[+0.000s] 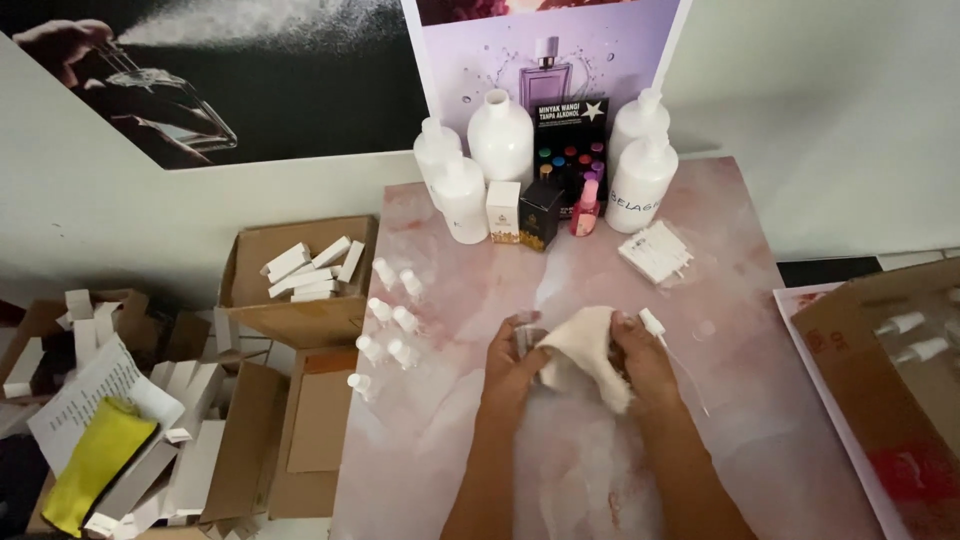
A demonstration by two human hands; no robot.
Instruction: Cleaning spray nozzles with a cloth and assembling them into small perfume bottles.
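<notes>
Both my hands meet over the middle of a pink marbled table top (700, 210). My left hand (510, 365) grips a small clear bottle (528, 340), mostly hidden by fingers and cloth. My right hand (640, 355) presses a cream cloth (585, 350) around that bottle. A white spray pump with a thin dip tube (660, 330) lies on the table just right of my right hand.
Several small capped clear bottles (390, 320) lie in rows at the table's left. White jugs (500, 135), small boxes and a pink bottle stand at the back. A cardboard box of white cartons (300, 270) sits left, another box (890, 380) right.
</notes>
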